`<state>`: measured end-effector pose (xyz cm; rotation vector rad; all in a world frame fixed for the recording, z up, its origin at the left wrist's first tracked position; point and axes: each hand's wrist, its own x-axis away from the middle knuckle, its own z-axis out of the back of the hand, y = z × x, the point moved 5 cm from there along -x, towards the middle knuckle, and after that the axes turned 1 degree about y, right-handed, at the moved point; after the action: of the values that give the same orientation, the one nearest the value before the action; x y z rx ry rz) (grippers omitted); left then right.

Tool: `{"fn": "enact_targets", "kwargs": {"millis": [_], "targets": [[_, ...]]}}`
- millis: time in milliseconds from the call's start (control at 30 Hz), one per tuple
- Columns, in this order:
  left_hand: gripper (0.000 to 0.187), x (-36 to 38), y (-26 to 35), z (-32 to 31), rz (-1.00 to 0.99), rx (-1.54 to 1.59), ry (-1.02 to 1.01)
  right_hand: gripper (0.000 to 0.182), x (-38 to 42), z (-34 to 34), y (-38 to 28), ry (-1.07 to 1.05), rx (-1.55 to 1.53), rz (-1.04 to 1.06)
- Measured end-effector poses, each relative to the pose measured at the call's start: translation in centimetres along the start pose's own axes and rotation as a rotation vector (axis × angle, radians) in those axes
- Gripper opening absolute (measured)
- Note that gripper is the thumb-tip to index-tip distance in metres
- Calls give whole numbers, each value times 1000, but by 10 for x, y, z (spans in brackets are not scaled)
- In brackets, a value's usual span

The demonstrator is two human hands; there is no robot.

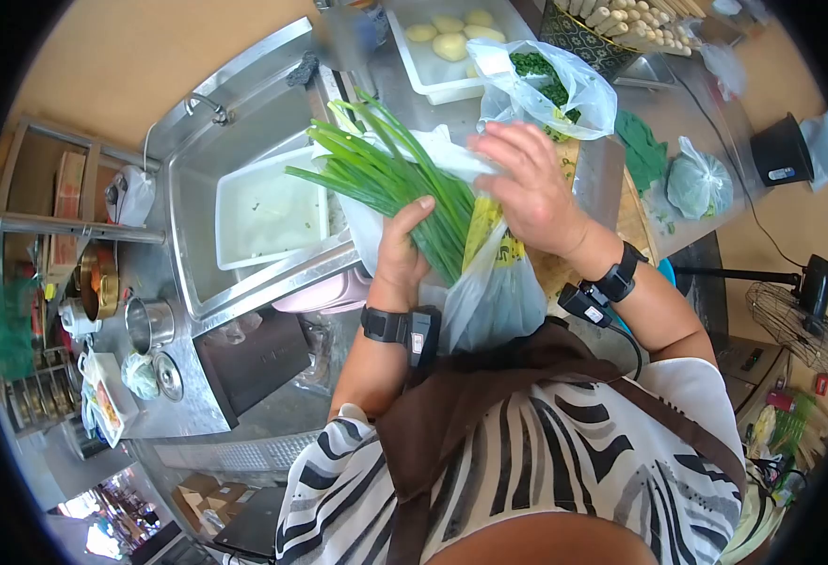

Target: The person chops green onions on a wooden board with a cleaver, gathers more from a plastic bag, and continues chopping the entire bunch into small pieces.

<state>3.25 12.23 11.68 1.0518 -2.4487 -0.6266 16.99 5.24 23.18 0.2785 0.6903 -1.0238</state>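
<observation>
A bunch of long green onions (367, 174) slants up and left across the middle of the head view. My left hand (406, 247) is closed round its stalks, thumb on top. The lower stalks run into a thin plastic bag (498, 301) with yellow print, which hangs close against my brown apron. Beside the bunch, my right hand (533, 193) is over the bag's upper part, its fingers stretched out and slightly blurred. Some whitish plastic (456, 155) lies behind the onions near those fingertips.
A sink (188, 217) holding a white tub (230, 221) is at left. Behind my right hand stand a bag of chopped greens (597, 94) and a white tray (414, 66) of peeled potatoes. A wooden board (635, 221), tied bag (699, 184) and fan (790, 311) are to the right.
</observation>
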Motion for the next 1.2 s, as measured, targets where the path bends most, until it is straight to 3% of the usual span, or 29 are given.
{"fn": "enact_targets", "kwargs": {"millis": [133,233,567,700,867,967,1033,1167,1200], "targets": [[43,3,-2,-7,43,-14,1,7,-3,0,2,-52,47,-255],[44,1,-6,-7,32,-33,-12,9,0,-12,-2,-101,131,-306],[50,10,-9,-16,-7,-216,-51,25,13,-23,-5,-44,56,-358],[49,10,-10,-29,-17,-486,-57,30,15,-26,-2,-199,122,-381],[49,2,-11,-26,-6,-475,-113,33,13,-27,0,-263,106,-385],[50,0,-12,-26,6,-429,-134,44,12,-30,3,-346,192,-361],[53,2,-9,-32,-26,-594,-151,74,14,-36,7,-499,166,-408],[60,2,-20,-39,-79,-812,-154,77,19,-39,13,-598,221,-406],[62,-1,-22,-37,-177,-859,-130,76,20,-42,15,-649,268,-419]]}}
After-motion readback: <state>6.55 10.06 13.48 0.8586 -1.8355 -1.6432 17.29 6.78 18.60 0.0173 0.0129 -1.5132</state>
